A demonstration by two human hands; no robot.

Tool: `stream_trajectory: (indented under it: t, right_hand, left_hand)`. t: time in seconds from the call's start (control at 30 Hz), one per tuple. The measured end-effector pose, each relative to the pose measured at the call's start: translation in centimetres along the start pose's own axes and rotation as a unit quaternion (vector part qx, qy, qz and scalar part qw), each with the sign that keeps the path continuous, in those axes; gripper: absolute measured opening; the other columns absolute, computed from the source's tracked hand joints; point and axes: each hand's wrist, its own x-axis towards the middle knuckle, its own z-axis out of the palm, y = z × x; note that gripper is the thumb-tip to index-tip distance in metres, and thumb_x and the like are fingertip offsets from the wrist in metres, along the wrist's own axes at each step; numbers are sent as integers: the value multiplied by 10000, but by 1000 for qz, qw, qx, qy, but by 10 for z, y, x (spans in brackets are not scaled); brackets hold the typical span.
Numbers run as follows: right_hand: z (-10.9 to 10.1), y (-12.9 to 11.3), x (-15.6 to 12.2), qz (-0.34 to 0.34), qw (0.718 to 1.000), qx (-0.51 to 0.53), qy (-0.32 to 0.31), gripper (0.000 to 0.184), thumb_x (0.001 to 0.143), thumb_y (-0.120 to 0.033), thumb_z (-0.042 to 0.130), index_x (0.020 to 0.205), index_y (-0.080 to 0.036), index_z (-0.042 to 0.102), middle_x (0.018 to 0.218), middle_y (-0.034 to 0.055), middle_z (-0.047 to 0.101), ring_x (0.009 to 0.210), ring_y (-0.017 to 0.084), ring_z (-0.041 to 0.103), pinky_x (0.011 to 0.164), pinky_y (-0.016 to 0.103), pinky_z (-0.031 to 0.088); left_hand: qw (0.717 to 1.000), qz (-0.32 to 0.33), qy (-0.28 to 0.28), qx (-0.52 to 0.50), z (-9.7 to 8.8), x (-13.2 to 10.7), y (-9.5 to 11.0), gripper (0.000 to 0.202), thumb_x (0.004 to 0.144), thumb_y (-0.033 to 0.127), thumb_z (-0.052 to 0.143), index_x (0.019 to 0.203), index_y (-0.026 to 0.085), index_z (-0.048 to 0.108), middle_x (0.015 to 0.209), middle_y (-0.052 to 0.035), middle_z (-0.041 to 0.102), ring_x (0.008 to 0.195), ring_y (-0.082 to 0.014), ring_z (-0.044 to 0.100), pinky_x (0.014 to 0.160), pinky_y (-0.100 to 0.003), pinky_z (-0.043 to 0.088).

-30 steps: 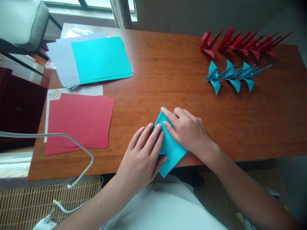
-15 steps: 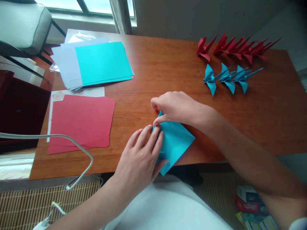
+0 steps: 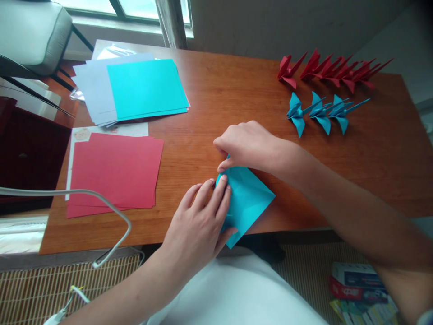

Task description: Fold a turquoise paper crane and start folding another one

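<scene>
A folded blue paper square (image 3: 248, 201) lies at the near edge of the wooden table (image 3: 209, 104), one corner hanging over the edge. My left hand (image 3: 199, 223) lies flat on its left side, fingers stretched out and pressing it down. My right hand (image 3: 245, 146) is curled over the paper's top corner, pinching it between thumb and fingers.
Stacks of blue paper (image 3: 145, 88) and pale lavender paper (image 3: 93, 97) lie at the back left, and red sheets (image 3: 115, 171) nearer. A row of red origami cranes (image 3: 333, 70) and three blue origami cranes (image 3: 321, 113) stand at the right. A white cable (image 3: 101, 203) crosses the lower left.
My right hand lifted off the paper's face, swung up to its top corner and pinched it. My left hand stayed pressed on the left side.
</scene>
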Motion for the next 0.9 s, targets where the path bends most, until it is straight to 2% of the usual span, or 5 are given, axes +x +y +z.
stream_trajectory:
  t: [0.17, 0.33, 0.47, 0.67, 0.9]
  right_hand:
    - [2, 24, 1, 91, 995, 14, 23, 341, 782, -543, 796, 914, -230, 780, 881, 95, 760, 888, 302, 702, 694, 346, 447]
    - [4, 53, 3, 174, 982, 15, 69, 247, 885, -388, 703, 995, -179, 776, 983, 133, 744, 964, 334, 683, 762, 394, 462]
    - [12, 63, 0, 163, 983, 61, 58, 285, 955, -415, 573, 993, -190, 744, 1010, 116, 745, 956, 300, 681, 761, 372, 445]
    - [18, 30, -12, 96, 986, 125, 55, 410, 893, -610, 627, 1003, -216, 655, 1007, 62, 721, 867, 222, 657, 651, 298, 380]
    - [10, -8, -16, 12, 996, 74, 37, 434, 794, -571, 768, 1031, -222, 665, 1116, 94, 664, 942, 240, 641, 623, 289, 351]
  left_hand:
    - [1000, 1, 0, -2, 0, 0, 0, 664, 987, 547, 473, 1488, 111, 508, 1628, -110, 398, 1404, -361, 450, 1124, -496, 358]
    - [1000, 3, 3, -1, 0, 0, 0, 670, 977, 556, 494, 1478, 111, 520, 1620, -114, 411, 1401, -361, 453, 1120, -496, 364]
    - [1000, -1, 0, 1, 0, 1, 0, 654, 982, 547, 493, 1475, 118, 523, 1621, -113, 412, 1394, -357, 459, 1115, -498, 373]
    - [1000, 2, 4, 6, 0, 1, 0, 652, 984, 545, 491, 1476, 118, 521, 1622, -113, 411, 1384, -361, 466, 1106, -500, 382]
    - [1000, 4, -2, 15, -2, 2, 2, 651, 984, 523, 495, 1478, 101, 516, 1551, -129, 510, 1387, -368, 464, 1115, -499, 374]
